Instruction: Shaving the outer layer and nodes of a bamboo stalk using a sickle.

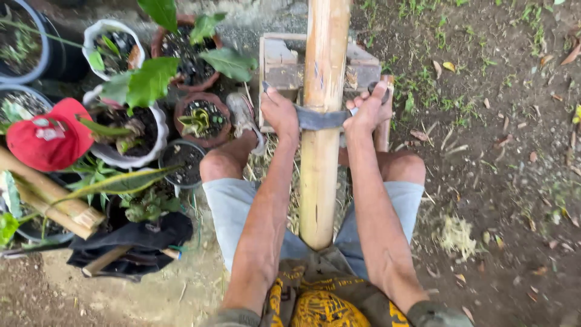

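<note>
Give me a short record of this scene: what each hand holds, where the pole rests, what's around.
left hand: grips one end of a curved blade
right hand: grips the blade's other end
blade: lies across the bamboo pole
pole: runs from the lap up over a wooden stand
left side: potted plants, red cap, cut bamboo pieces
ground: soil with dry leaves and shavings

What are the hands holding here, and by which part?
Left hand and right hand each grip one end of a curved blade laid across the bamboo pole.
</note>
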